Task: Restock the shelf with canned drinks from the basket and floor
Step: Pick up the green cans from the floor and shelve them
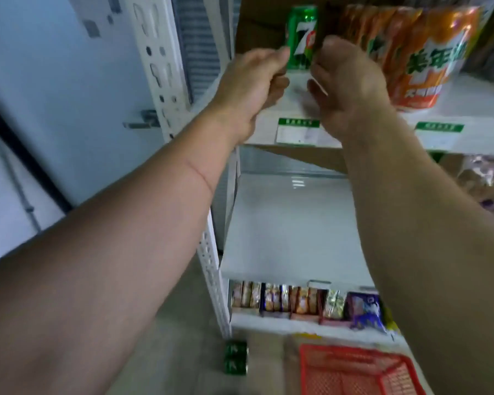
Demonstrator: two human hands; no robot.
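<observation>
**Both hands raised at the upper shelf, green can just behind them**

The left hand has fingers curled loosely, holding nothing visible. The right hand is half-open, fingers bent; blur hides any contact. An upright green can stands on the white shelf, between and just beyond the fingertips. Beside it sits an orange pack. Below, two green cans lie on the floor near a red basket.

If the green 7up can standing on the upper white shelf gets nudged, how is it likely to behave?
The tall green metal 7up can stands upright on a narrow base, so a high push would probably tip it. Once on its side, the round body would likely roll along the smooth white shelf. Its glossy wall looks slippery. Whether it is full cannot be seen.
</observation>
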